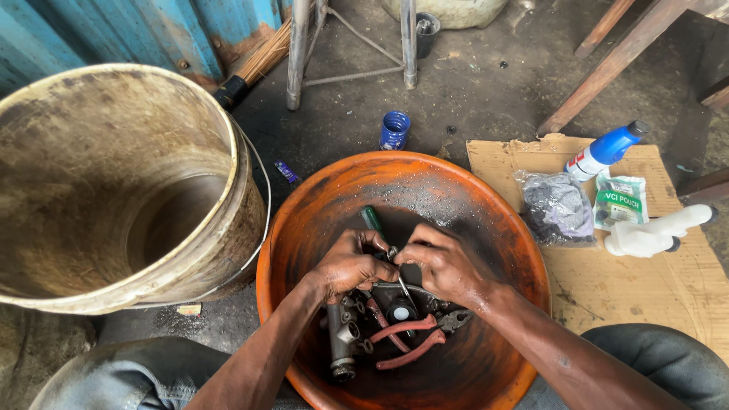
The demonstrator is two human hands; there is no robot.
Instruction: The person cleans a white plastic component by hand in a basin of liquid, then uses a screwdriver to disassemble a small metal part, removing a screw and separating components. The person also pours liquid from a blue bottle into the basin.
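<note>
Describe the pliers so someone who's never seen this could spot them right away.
Find the big orange basin in the middle. At its bottom, just below both hands, lie the pliers beside a grey metal part. They alone have red handles, spread apart and pointing left.

Green-white pouch point(620, 201) and clear plastic bag point(557, 205) on cardboard point(645, 288), right of basin point(304, 220)
</note>
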